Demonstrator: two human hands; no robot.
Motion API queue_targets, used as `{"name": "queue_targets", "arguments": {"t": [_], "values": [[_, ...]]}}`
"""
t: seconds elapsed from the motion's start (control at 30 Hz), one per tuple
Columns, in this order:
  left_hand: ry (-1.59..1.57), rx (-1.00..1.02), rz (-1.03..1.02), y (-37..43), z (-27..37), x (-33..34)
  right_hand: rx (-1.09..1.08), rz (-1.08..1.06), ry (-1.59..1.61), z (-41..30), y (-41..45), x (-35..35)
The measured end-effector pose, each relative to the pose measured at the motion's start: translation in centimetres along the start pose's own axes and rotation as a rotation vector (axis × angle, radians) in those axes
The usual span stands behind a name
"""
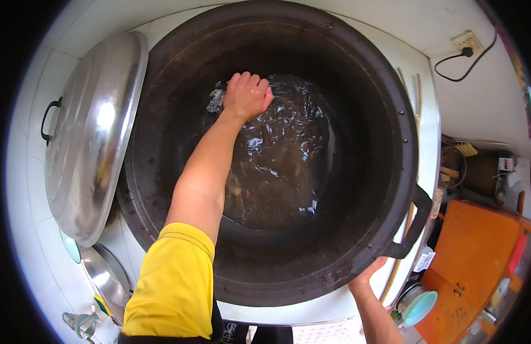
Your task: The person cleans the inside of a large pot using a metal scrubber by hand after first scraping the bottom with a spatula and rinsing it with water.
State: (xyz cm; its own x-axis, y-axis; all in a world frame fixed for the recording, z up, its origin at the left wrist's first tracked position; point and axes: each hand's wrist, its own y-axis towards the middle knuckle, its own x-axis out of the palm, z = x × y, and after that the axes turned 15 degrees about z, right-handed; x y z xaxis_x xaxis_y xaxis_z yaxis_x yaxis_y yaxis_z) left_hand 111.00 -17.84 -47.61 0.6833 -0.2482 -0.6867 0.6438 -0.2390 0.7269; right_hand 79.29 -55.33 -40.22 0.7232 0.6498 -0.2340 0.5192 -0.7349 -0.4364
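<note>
A large dark metal wok with a broad rim fills the middle of the view, with murky, rippling water at its bottom. My left hand reaches in at the water's far left edge, its fingers curled into a fist. From its left side sticks out a grey, crinkled clump that looks like a steel wool scourer. Low on the right, my right hand is against the underside of the rim, close beside the black handle; most of its fingers are hidden.
A big domed metal lid leans against the tiled wall at the left. Below it are metal bowls and a tap. Long wooden sticks lie at the right. An orange cabinet and stacked basins stand lower right.
</note>
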Motion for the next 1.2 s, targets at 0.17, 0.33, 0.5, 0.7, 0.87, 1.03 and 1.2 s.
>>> {"name": "queue_targets", "arguments": {"t": [0.17, 0.33, 0.5, 0.7, 0.87, 1.03, 1.2], "values": [[0.103, -0.042, 0.068, -3.4, 2.1, -2.4, -0.290, 0.022, -0.211, -0.4, 0.6, 0.6], [0.002, -0.184, -0.203, -7.8, 6.5, -8.4, -0.247, 0.077, -0.212, -4.5, -2.3, 3.8], [-0.060, -0.231, -0.300, -11.2, 9.5, -14.3, -0.471, 0.095, -0.330, -4.6, -2.8, 4.0], [-0.165, -0.245, -0.586, -12.2, 11.0, -18.8, -0.802, 0.060, -0.576, -4.8, -2.5, 3.6], [-0.133, -0.320, -0.571, -12.1, 11.3, -18.4, -0.760, 0.100, -0.556, -4.9, -2.3, 3.5], [0.025, -0.337, -0.354, -11.8, 10.5, -14.9, -0.612, 0.061, -0.540, -4.3, -2.8, 3.6], [0.111, -0.356, -0.318, -10.4, 10.1, -11.4, -0.436, 0.078, -0.286, -3.1, -1.5, 2.6]]}}
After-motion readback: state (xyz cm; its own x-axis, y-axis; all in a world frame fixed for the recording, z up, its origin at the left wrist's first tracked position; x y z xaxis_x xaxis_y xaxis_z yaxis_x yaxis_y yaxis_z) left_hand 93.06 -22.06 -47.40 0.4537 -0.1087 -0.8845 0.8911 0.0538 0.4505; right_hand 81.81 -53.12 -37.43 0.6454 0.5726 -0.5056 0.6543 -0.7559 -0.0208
